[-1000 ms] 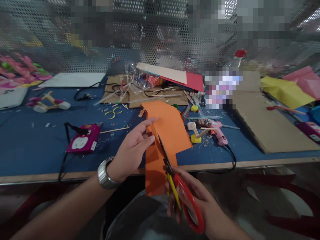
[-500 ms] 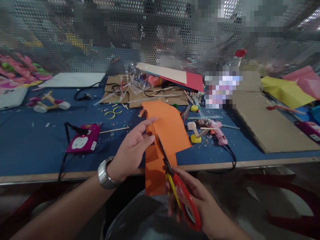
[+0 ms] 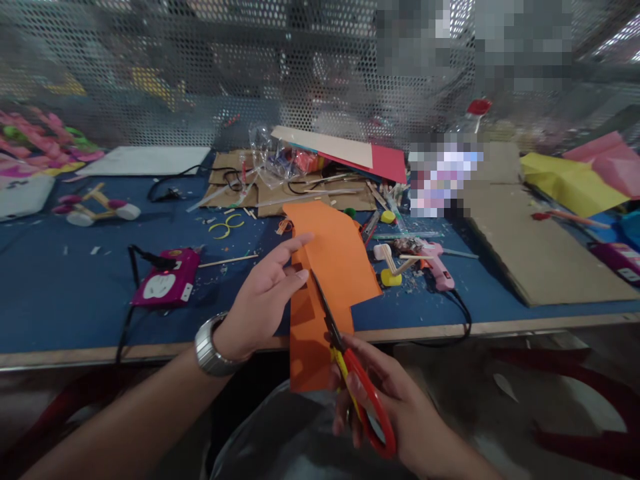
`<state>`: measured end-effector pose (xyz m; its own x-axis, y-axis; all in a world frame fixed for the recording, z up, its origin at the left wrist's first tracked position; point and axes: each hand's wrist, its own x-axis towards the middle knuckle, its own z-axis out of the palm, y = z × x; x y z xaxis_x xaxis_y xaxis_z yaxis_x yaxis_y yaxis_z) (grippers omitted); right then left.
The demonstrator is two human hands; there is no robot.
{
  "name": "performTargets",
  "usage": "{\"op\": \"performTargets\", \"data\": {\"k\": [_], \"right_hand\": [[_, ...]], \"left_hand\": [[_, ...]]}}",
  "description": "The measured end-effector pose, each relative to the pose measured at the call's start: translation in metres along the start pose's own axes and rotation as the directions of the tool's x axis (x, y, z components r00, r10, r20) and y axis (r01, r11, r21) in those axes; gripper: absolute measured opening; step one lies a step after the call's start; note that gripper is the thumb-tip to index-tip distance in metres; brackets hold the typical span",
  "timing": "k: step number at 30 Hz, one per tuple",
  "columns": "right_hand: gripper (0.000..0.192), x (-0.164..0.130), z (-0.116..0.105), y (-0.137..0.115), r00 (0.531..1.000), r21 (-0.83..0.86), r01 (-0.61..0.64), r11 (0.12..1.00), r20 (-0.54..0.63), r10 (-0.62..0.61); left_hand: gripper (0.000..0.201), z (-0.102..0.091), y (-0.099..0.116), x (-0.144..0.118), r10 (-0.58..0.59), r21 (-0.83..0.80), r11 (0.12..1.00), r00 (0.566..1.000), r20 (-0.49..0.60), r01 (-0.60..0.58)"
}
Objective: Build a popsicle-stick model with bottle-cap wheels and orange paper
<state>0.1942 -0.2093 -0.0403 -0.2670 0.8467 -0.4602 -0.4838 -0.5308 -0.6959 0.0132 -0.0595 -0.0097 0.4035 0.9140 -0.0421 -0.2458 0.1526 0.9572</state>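
Observation:
An orange sheet of paper (image 3: 340,253) lies partly on the blue table, and its near strip hangs over the front edge. My left hand (image 3: 270,287), wearing a silver watch, grips the sheet's left side with thumb and forefinger. My right hand (image 3: 385,387) holds a pair of scissors (image 3: 373,407) with red and yellow handles. Their dark blades point up and away along a cut line in the paper, just right of my left thumb. The blades look nearly closed; part of them is hidden by the paper.
A magenta power box (image 3: 167,277) stands at left, a pink glue gun (image 3: 439,267) at right. Cardboard (image 3: 545,247) covers the right side. Behind the sheet lie coloured cards (image 3: 350,150) and scraps. A small stick-built car (image 3: 97,205) sits far left; perforated metal backs the table.
The scissors and my right hand have shifted very slightly, with the handles a little closer to the left. My left hand and the orange paper stay practically where they were.

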Motion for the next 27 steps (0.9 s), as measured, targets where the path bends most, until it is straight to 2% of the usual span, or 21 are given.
{"op": "performTargets", "data": {"k": [5,8,12,18,21,24,27], "right_hand": [[0.075,-0.001,-0.002,0.001,1.000,0.010,-0.024,1.000,0.016,0.023],[0.077,-0.001,-0.002,0.003,1.000,0.018,-0.023,1.000,0.020,0.023],[0.076,0.000,-0.002,0.002,1.000,-0.004,-0.013,1.000,0.015,0.013],[0.072,0.000,-0.004,0.000,1.000,-0.047,0.015,0.999,0.006,-0.014],[0.066,-0.003,-0.007,0.001,0.994,-0.043,0.096,0.994,0.051,-0.093],[0.067,-0.006,-0.007,0.000,0.983,-0.049,0.165,0.985,0.090,-0.160],[0.068,-0.007,-0.006,0.000,0.981,-0.074,0.160,0.984,0.122,-0.150]], "left_hand": [[0.047,-0.001,0.002,0.006,0.034,0.022,0.999,0.999,-0.035,-0.034],[0.047,-0.001,0.005,0.012,-0.034,-0.057,0.998,0.999,-0.040,0.031],[0.035,0.000,0.008,0.018,-0.093,-0.122,0.989,0.995,-0.022,0.089],[0.036,0.001,0.010,0.019,0.078,-0.132,0.987,0.992,-0.100,-0.091],[0.038,0.003,0.008,0.015,0.164,-0.170,0.968,0.978,-0.126,-0.184],[0.046,0.007,0.006,0.010,0.191,-0.202,0.956,0.975,-0.116,-0.212],[0.061,0.013,0.001,0.004,0.223,-0.166,0.956,0.967,-0.127,-0.242]]}}
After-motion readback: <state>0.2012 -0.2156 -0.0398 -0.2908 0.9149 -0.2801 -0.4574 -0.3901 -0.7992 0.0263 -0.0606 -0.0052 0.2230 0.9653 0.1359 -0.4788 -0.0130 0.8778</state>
